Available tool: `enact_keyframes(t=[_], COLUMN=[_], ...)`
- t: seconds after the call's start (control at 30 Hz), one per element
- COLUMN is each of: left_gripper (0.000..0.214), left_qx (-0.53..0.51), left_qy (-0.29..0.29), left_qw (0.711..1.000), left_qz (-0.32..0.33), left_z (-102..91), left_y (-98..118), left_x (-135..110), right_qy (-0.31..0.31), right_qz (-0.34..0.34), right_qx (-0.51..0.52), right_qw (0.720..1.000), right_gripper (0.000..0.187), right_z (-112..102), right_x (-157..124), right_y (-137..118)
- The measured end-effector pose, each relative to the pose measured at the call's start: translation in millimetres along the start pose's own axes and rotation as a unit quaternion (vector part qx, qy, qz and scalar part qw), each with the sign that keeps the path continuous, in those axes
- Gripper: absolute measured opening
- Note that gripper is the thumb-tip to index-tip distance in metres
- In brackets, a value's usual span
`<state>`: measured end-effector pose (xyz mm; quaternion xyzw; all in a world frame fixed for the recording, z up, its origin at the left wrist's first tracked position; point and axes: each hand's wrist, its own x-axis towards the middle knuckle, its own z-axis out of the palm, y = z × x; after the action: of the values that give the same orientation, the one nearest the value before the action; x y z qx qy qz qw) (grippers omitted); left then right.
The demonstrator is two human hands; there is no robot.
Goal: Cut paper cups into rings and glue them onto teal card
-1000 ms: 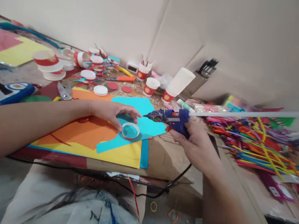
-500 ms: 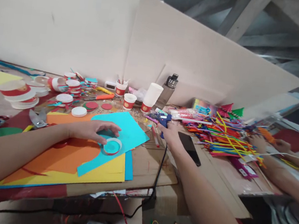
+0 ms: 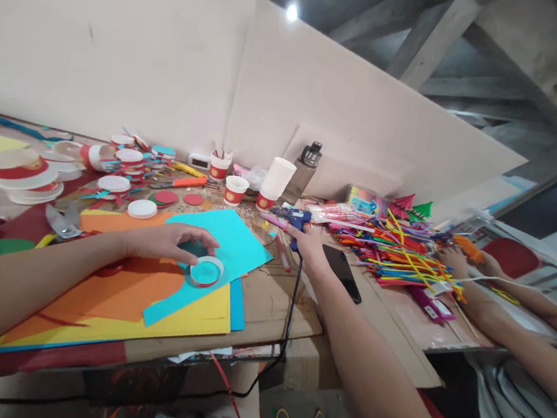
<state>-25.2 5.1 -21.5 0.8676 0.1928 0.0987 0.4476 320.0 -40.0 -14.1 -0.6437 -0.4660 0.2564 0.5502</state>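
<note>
My left hand (image 3: 177, 241) rests over a light-blue paper sheet (image 3: 242, 242), its fingers curved and apart. Its thumb tip is at the rim of a white paper ring with a red band (image 3: 207, 273), cut like a cup's edge, which stands on the blue sheet. Orange sheets (image 3: 113, 291) and yellow sheets (image 3: 196, 317) lie underneath. At the middle of the table, my right hand (image 3: 310, 245) is closed on a blue hot glue gun (image 3: 300, 220) with a black cord (image 3: 292, 304). A pink pen-like stick (image 3: 273, 220) lies just left of the gun.
White paper cups (image 3: 235, 192), a cup stack (image 3: 278, 179) and a grey bottle (image 3: 303, 171) stand along the board. Cut cup pieces (image 3: 24, 173) sit at left. A phone (image 3: 344, 273) and colourful pipe cleaners (image 3: 394, 256) lie at right, by another person's hands (image 3: 458, 263).
The view has turned slightly to the right, so the table's things appear further left. Both hands stay nearly where they were, the right one still on the glue gun.
</note>
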Motion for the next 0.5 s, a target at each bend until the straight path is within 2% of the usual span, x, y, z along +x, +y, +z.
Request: enact_keyframes(t=[0.13,0.23,0.3,0.37,0.43,0.5], left_gripper=[0.044,0.038,0.031,0.028,0.028,0.028], left_qx=[0.032,0.153,0.234,0.271,0.29,0.315], left_qy=[0.061,0.061,0.061,0.064,0.083,0.107], left_qw=[0.998,0.986,0.97,0.96,0.953,0.942], left_qz=[-0.012,-0.031,-0.021,-0.006,0.009,0.03], left_z=[-9.6,-21.5,-25.7,-23.8,-16.8,-7.4], left_y=[9,32,49,57,55,44], left_x=[8,32,60,96,136,174], right_qy=[0.044,0.074,0.088,0.091,0.09,0.088], right_qz=[-0.012,-0.024,-0.038,-0.05,-0.056,-0.061], right_qx=[0.047,0.081,0.109,0.137,0.156,0.163], right_qw=[0.998,0.994,0.989,0.985,0.982,0.981], right_gripper=[0.037,0.035,0.033,0.032,0.031,0.03], right_z=[-12,-17,-18,-19,-21,-24], right_x=[-8,-10,-11,-12,-15,-17], right_y=[-11,-17,-20,-23,-25,-25])
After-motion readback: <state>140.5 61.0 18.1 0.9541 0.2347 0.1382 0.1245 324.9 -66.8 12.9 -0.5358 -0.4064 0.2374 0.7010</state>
